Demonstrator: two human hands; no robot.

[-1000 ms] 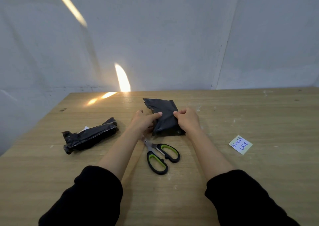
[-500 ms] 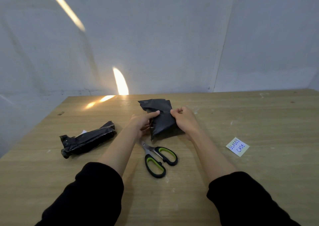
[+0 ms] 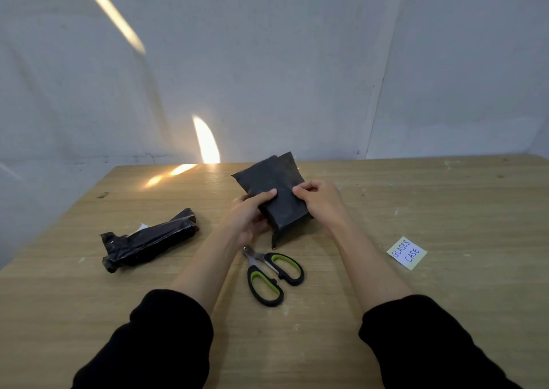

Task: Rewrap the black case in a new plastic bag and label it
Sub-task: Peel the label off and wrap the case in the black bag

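A black plastic package is held tilted above the wooden table at the middle. My left hand grips its left side with the thumb on top. My right hand pinches its right side. Whether the black case is inside it cannot be seen. A crumpled black plastic wrapper with a bit of white paper lies on the table to the left. A small paper label reading "GLASES CASE" lies to the right.
Scissors with black and green handles lie shut on the table just below the package, between my forearms. A grey wall stands behind the table's far edge. A patch of sunlight falls on the wall and the table's far left part.
Both hands have lifted the black package off the table and tipped its far end upward. The wrapper, scissors and label have not moved.
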